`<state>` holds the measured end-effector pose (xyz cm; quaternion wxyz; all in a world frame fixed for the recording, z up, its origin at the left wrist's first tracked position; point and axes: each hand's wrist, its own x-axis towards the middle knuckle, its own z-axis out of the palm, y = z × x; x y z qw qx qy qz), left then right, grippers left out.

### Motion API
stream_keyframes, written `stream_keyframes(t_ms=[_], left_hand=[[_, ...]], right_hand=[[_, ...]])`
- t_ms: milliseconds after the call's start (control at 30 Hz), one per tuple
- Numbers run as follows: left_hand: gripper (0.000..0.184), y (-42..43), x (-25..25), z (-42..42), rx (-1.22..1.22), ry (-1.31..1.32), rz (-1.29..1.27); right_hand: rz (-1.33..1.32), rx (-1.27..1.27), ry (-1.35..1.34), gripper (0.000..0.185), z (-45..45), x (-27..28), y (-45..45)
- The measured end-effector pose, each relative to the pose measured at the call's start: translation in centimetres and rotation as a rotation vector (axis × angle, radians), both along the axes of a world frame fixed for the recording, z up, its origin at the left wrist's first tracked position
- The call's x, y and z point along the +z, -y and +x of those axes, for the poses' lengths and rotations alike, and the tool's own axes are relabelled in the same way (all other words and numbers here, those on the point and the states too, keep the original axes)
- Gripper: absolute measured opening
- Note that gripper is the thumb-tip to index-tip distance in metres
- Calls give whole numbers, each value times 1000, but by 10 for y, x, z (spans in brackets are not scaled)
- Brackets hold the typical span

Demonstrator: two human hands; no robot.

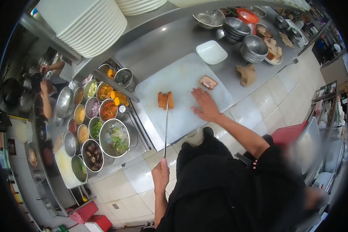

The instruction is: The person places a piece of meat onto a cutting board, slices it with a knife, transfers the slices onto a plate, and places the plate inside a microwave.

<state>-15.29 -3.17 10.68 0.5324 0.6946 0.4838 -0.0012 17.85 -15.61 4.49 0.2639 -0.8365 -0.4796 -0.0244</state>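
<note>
My left hand (161, 174) is closed round the handle of a long knife (166, 133). The blade reaches over the white cutting board (181, 73), and its tip lies at a browned piece of meat (162, 100) that is in slices. To the right, my right hand (205, 105) rests palm down on the board with its fingers spread, holding nothing. Just above its fingers sits a second piece of meat (208, 82), its pale cut face showing.
Metal bowls of cut vegetables (108, 110) and mushrooms (92, 155) stand left of the board. Beyond it are a white dish (212, 52), stacked metal bowls (254, 48) and brown paper (246, 74). White plates (92, 33) are stacked on a shelf. Another person's forearm (46, 104) shows at far left.
</note>
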Motion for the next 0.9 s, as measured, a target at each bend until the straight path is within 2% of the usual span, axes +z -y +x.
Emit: stream_keyframes(t_ms=[67, 133, 200, 233, 300, 367, 400, 467, 533, 600, 633, 700, 733, 800, 900], left_hand=[[66, 7, 21, 4, 39, 12, -65], [64, 8, 34, 12, 75, 43, -120], [63, 11, 40, 10, 103, 81, -118], [63, 11, 44, 10, 108, 74, -113], [64, 12, 51, 10, 141, 101, -113], [64, 15, 53, 10, 165, 108, -105], [64, 16, 53, 12, 185, 118, -101], [64, 19, 52, 14, 198, 117, -80], [64, 24, 50, 15, 210, 110, -63], [71, 26, 51, 16, 165, 78, -16], [71, 27, 53, 17, 159, 77, -8], [72, 29, 54, 18, 191, 78, 9], [72, 31, 57, 19, 195, 75, 15], [64, 34, 66, 21, 292, 92, -11], [66, 35, 67, 22, 305, 88, 6]], right_hand=[[-81, -151, 60, 75, -53, -24, -16], [-90, 316, -270, 73, -104, -12, -23], [-42, 812, -333, 70, -131, -3, -31], [-35, 818, -339, 70, -128, -8, -31], [93, 413, -391, 66, -107, -21, -30], [47, -21, -131, 71, -76, -20, -32], [56, -14, -129, 71, -67, -18, -34], [-70, -214, 26, 78, -60, -16, -36], [-66, -135, -28, 82, -67, -29, -40], [-32, 125, -104, 80, -99, -34, -39], [-23, 120, -105, 80, -109, -32, -39], [15, 648, -178, 79, -122, -25, -40], [21, 653, -181, 79, -123, -25, -45], [89, 126, -193, 79, -126, -23, -55], [-24, 108, -145, 77, -120, -26, -67]])
